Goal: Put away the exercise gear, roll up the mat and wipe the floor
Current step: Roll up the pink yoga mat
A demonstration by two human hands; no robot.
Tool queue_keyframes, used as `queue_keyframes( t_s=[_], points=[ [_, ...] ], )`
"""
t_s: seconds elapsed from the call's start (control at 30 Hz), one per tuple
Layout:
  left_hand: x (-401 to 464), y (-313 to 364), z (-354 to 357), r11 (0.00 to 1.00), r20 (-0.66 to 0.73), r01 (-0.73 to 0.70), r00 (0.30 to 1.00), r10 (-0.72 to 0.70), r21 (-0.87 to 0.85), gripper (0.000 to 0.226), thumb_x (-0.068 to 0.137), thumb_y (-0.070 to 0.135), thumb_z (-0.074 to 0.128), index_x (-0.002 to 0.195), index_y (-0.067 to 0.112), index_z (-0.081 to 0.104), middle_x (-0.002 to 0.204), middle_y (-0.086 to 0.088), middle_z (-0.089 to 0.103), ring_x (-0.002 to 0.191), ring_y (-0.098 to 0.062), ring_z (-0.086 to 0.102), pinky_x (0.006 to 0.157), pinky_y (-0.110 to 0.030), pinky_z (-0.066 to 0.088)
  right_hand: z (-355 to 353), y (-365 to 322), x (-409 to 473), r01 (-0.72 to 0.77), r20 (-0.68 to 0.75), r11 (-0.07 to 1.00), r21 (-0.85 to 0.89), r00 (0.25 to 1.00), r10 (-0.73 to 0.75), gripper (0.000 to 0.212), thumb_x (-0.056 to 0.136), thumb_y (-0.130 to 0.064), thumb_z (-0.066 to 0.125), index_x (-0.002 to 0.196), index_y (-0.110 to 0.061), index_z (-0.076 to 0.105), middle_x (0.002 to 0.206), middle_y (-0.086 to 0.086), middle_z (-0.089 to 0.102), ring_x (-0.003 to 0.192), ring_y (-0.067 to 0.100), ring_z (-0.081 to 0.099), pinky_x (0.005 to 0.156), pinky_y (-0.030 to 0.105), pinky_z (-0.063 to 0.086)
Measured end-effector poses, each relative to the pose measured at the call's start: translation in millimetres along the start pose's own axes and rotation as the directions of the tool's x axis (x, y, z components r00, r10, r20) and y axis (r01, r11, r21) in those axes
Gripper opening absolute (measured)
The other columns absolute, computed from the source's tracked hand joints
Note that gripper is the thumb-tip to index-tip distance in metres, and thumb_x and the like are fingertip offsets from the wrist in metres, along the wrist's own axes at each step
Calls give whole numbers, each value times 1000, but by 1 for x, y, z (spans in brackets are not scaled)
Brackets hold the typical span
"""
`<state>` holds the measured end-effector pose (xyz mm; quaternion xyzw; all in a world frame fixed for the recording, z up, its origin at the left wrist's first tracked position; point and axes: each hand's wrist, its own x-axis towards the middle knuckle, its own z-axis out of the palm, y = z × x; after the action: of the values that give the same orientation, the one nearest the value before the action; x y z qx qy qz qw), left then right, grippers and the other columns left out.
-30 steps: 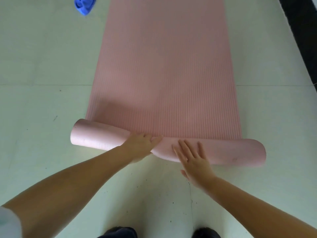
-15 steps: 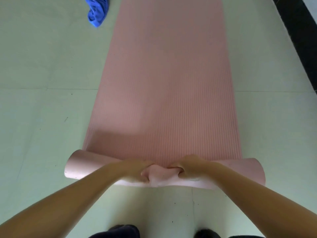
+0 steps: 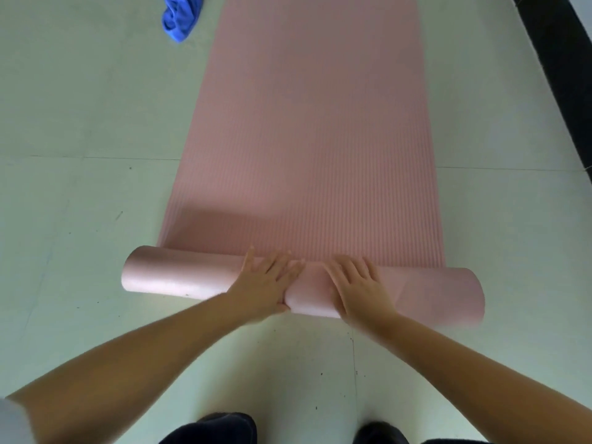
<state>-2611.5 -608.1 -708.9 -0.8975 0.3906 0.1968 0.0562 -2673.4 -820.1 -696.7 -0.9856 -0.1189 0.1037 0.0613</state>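
on floor [image 3: 80, 251]: both hands flat, left hand [image 3: 266, 283], right hand [image 3: 358, 283], pressing mat roll [image 3: 179, 277]; blue cloth [image 3: 181, 14] far left.

This looks like a room indoors, maybe in a home or a small gym; which one it is cannot be told. The floor [image 3: 80, 219] is made of big, pale green tiles with thin lines between them; it has a few small dark specks on it. A long pink exercise mat [image 3: 307, 139] lies flat on the tiles, with its near end rolled up; that is the sort of thing people use for stretching. A crumpled blue cloth [image 3: 181, 16] sits on the floor beside the far part of the mat; a dark strip [image 3: 557, 59] runs along the floor's right edge.
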Motion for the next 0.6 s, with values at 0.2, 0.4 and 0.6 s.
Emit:
queue_keyframes(
  t_s=[0.2, 0.4, 0.6],
  points=[
    [20, -18, -28, 990, -33, -35, 999, 40, 136, 74, 88, 54, 46, 149, 19, 24, 152, -15, 31, 141, -31, 28, 105, -68, 17, 8, 16, -4, -45, 236, 982, -182, 968, 88, 120, 32, -45, 91, 137, -17, 37, 127, 20, 59, 113, 43, 58, 83, 70, 41],
    [-7, -27, -5, 986, -100, 124, 989, -113, 115, 104, 61, 67, 67, 143, 19, 27, 136, -16, 51, 123, -34, 51, 92, -62, 40, -34, 33, 42, -5, 299, 1000, -7, 954, 7, 70, 86, -30, 56, 147, -31, 22, 117, 7, 56, 102, 29, 56, 84, 37, 43],
    [8, -37, -40, 992, 5, 122, 993, -122, -31, 59, 78, 43, 60, 130, 23, 41, 113, -2, 59, 101, -25, 56, 84, -34, 40, -58, 43, 52, -47, 420, 984, 171, 907, -29, 51, 85, -19, 54, 134, -30, 44, 114, 1, 64, 100, 25, 58, 78, 30, 43]
  ],
)
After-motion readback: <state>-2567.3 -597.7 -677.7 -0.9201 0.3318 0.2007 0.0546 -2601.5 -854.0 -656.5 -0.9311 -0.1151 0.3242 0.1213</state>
